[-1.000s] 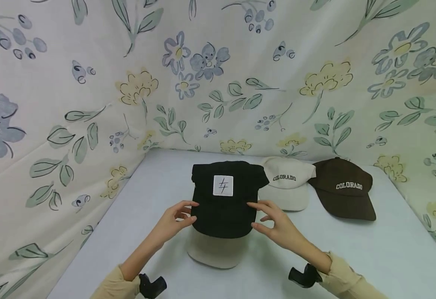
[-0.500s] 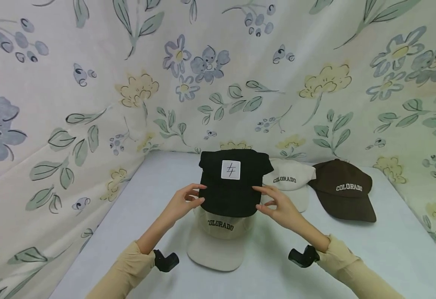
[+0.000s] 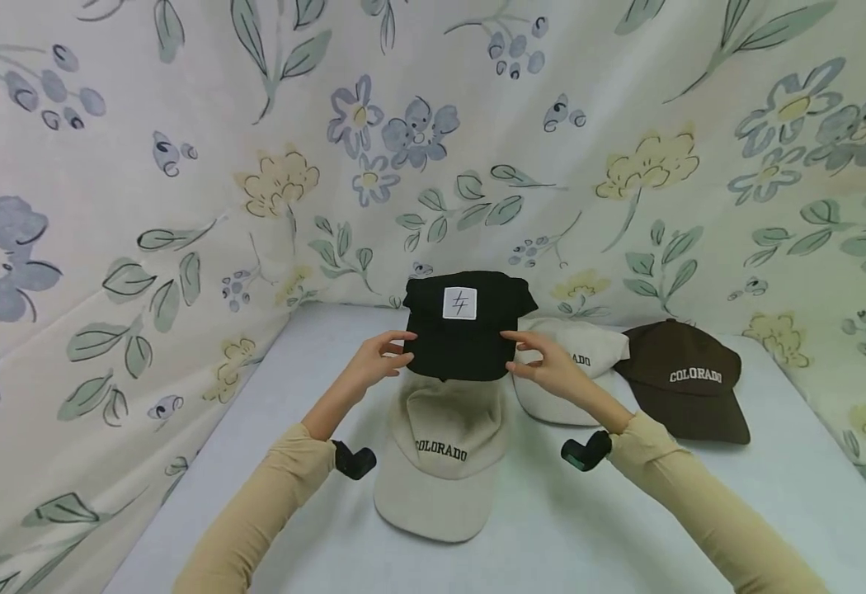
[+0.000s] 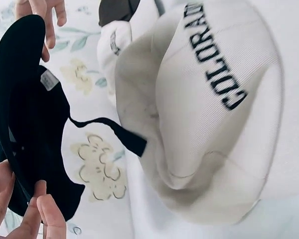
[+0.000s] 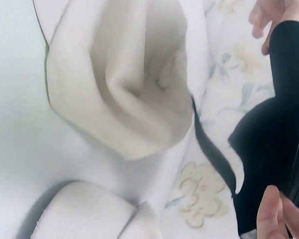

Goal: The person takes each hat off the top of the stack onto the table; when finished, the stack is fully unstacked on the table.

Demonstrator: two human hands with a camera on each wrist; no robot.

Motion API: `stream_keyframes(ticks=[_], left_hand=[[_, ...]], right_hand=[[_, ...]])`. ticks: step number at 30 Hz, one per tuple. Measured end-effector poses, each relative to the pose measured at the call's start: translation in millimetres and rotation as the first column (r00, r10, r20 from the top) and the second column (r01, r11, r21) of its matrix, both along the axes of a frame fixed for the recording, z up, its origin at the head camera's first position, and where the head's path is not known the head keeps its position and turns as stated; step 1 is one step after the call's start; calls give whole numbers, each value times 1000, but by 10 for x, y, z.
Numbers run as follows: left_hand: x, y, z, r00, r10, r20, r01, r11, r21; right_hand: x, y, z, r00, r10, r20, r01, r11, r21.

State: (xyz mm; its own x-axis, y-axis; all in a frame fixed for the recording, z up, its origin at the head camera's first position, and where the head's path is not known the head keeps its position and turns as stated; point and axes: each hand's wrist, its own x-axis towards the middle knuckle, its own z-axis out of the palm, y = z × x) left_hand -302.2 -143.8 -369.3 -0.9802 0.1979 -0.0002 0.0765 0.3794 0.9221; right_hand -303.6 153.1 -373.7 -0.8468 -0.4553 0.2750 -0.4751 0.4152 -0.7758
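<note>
Black cap (image 3: 463, 334): held up off the worktop (image 3: 307, 363) between my left hand (image 3: 375, 360) and my right hand (image 3: 554, 369), its square patch (image 3: 460, 303) beyond my fingertips.
Left hand: thumb and fingers pinch one side of the brim (image 3: 459, 359).
Right hand: pinches the opposite side of the same brim.
Brim hold: with the crown's weight lying beyond my hands, I think one hand loosening or rising ahead of the other could tip the cap or let it slip.
Loose strap (image 4: 132, 141): dangles past the back of the cap, beside the beige cap (image 3: 440, 495); whether they touch, I cannot tell. It might snag if I move carelessly.
Beige cap: on the worktop, below my hands and nearer to me; its crown looks soft, so a drop from my hands could crush it further.
White cap (image 3: 598, 342): close behind my right hand in the head view; a sideways sweep could push it into the brown cap (image 3: 681, 351), farther right of that hand.
Containers: no box or bin that I can see, just hollow crowns.
Black crown: opens toward my left wrist, a pale tag (image 4: 49, 79) inside; the rest is too dark to read.
Beige crown: folds of its own cloth show in its opening, below my hands; the bottom is hidden.
</note>
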Motion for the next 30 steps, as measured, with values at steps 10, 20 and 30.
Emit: stream_keyframes(ticks=[10,20,30], left_hand=[[-325,87,-157,999,12,35,-13,999,43],[-575,98,-353,999,35,25,-36,999,41],[-868,111,-709,998,65,-17,-63,994,85]], right_hand=[[-235,17,-98,976,-68,209,58,997,53],[-496,-15,-210,973,-85,215,67,994,89],[-726,-62,-508,980,-110,163,96,991,88]])
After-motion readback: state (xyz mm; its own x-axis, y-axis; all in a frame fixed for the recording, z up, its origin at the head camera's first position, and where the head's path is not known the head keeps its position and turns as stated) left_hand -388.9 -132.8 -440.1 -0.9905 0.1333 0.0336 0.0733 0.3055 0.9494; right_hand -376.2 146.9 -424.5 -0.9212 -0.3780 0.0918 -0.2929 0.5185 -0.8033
